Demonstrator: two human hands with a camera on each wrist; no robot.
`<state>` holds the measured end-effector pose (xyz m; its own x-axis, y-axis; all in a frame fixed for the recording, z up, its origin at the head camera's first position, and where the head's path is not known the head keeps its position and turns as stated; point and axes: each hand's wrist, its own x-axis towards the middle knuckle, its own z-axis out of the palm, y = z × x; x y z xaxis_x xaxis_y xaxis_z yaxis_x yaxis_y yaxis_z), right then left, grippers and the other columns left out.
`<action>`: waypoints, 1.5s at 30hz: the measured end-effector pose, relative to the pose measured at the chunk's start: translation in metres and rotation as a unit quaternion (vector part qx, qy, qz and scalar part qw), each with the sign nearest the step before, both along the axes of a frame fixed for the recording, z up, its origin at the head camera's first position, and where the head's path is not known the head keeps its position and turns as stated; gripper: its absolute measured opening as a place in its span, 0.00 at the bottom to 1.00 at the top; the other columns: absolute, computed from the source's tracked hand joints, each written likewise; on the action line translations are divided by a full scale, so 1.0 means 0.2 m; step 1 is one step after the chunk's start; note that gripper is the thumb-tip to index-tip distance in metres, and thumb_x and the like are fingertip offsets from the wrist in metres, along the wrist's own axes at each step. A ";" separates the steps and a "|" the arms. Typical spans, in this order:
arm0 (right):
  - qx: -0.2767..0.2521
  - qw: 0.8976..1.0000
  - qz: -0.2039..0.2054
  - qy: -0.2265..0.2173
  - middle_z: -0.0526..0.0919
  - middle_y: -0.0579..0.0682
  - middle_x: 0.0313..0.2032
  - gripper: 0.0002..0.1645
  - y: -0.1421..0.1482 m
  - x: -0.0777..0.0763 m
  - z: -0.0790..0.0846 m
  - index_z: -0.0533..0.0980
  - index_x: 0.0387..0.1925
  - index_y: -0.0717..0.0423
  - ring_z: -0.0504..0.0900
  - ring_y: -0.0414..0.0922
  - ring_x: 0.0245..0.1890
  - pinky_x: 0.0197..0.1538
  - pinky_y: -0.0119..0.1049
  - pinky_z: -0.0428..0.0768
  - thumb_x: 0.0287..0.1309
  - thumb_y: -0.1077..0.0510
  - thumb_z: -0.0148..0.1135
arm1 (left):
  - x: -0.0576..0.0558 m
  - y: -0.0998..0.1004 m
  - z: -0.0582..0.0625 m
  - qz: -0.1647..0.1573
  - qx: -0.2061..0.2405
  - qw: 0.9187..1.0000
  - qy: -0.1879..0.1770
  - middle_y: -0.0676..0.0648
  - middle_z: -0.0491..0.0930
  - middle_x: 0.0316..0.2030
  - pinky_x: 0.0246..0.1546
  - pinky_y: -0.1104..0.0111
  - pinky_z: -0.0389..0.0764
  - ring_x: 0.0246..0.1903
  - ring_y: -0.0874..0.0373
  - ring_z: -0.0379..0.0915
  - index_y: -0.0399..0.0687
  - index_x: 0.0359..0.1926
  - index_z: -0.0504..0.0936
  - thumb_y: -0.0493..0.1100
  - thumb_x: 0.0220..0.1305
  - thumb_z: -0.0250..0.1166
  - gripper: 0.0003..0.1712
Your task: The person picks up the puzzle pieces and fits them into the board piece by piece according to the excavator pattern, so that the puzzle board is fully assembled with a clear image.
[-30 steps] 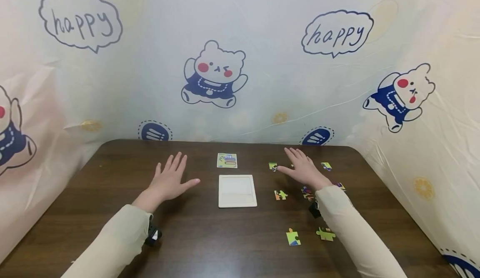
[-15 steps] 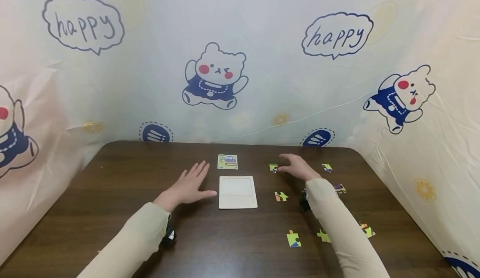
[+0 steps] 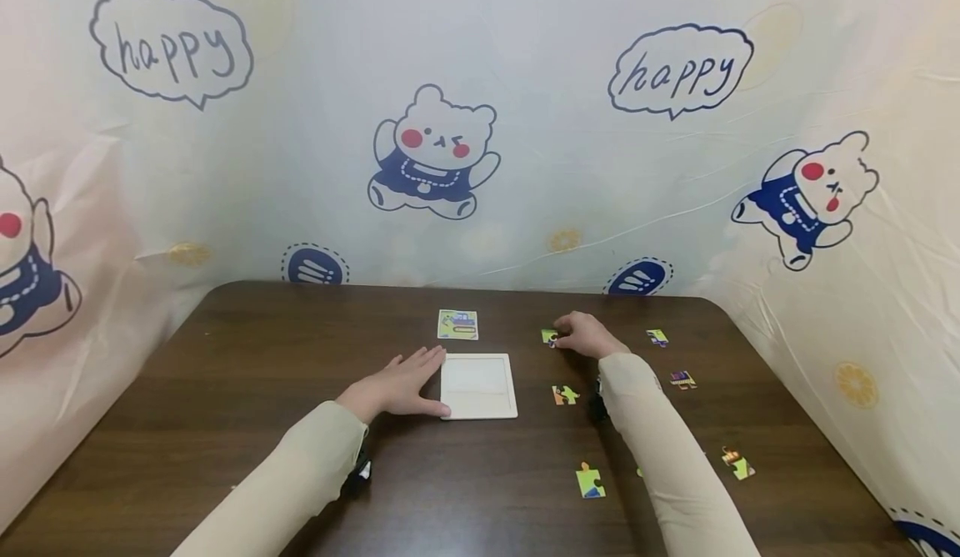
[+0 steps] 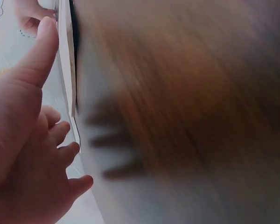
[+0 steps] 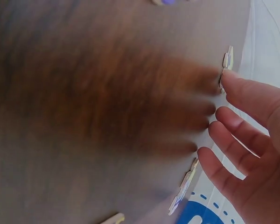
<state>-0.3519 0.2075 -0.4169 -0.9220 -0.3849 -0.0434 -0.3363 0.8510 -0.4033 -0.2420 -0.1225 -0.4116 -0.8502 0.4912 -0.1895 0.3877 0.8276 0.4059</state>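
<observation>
A green-and-blue jigsaw piece (image 3: pixel 590 481) lies on the near part of the table, just left of the right sleeve (image 3: pixel 678 474), which could sweep nearby pieces askew if the forearm drops low. Farther in, an orange-and-green piece (image 3: pixel 566 394) sits apart, right of a bare white frame (image 3: pixel 476 386). The person's left hand (image 3: pixel 405 386) spreads wide along the frame's left edge, its thumb at the near corner; a sideways push there could slide the frame. Beyond, the right hand (image 3: pixel 588 336) curves its fingers, a gap between thumb and forefinger, beside a small green piece (image 3: pixel 547 335); whether they touch cannot be told. Thin and flat, that piece could skid or flip if only one fingertip catches it. A picture card (image 3: pixel 458 324) lies flat behind the frame. The dark wood-grain table (image 3: pixel 225 373) has rounded far corners and a dull sheen; past it hangs a pale, creased cloth (image 3: pixel 562 23) printed with bears, orange slices and "happy" speech bubbles.
</observation>
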 end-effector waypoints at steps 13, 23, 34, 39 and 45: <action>0.014 1.000 -0.006 0.016 0.80 0.54 0.35 0.13 -0.01 0.01 0.02 0.79 0.40 0.62 0.77 0.48 0.36 0.44 0.45 0.74 0.51 0.61 0.66 | 0.00 0.02 -0.01 -0.005 -0.028 1.000 0.004 0.41 0.48 0.69 0.62 0.45 0.40 0.67 0.42 0.39 0.39 0.69 0.53 0.65 0.53 0.62 0.53; 0.006 1.000 0.002 0.023 0.79 0.54 0.39 0.13 -0.05 0.01 0.04 0.78 0.40 0.62 0.76 0.49 0.39 0.47 0.46 0.74 0.53 0.59 0.65 | -0.01 0.04 -0.01 -0.009 -0.044 0.999 0.007 0.41 0.47 0.69 0.63 0.47 0.39 0.68 0.44 0.38 0.38 0.69 0.52 0.64 0.54 0.62 0.53; -0.005 0.999 0.034 0.028 0.79 0.50 0.41 0.15 -0.31 0.09 0.12 0.78 0.43 0.58 0.77 0.46 0.43 0.49 0.42 0.73 0.53 0.56 0.66 | 0.00 0.04 0.00 -0.016 -0.047 0.999 0.001 0.39 0.46 0.69 0.63 0.50 0.42 0.67 0.43 0.39 0.35 0.69 0.51 0.63 0.55 0.62 0.53; 0.004 0.998 0.061 0.031 0.79 0.48 0.39 0.14 -0.41 0.14 0.13 0.78 0.41 0.57 0.77 0.43 0.40 0.46 0.39 0.75 0.53 0.56 0.67 | -0.01 0.05 -0.01 -0.015 -0.058 0.998 0.000 0.39 0.46 0.69 0.64 0.51 0.42 0.68 0.45 0.39 0.35 0.69 0.51 0.64 0.54 0.62 0.53; 0.012 0.993 0.111 0.026 0.79 0.48 0.36 0.13 -0.51 0.18 0.09 0.78 0.40 0.57 0.77 0.43 0.37 0.43 0.38 0.75 0.53 0.58 0.67 | 0.00 0.05 0.00 -0.022 -0.060 0.998 -0.002 0.38 0.45 0.69 0.64 0.50 0.42 0.68 0.44 0.38 0.34 0.69 0.51 0.64 0.55 0.61 0.54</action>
<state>-0.3166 0.1049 -0.3986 -0.8155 -0.5786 -0.0106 -0.5365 0.7627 -0.3611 -0.2425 -0.1131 -0.4119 -0.8271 0.5021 -0.2526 0.4239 0.8523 0.3065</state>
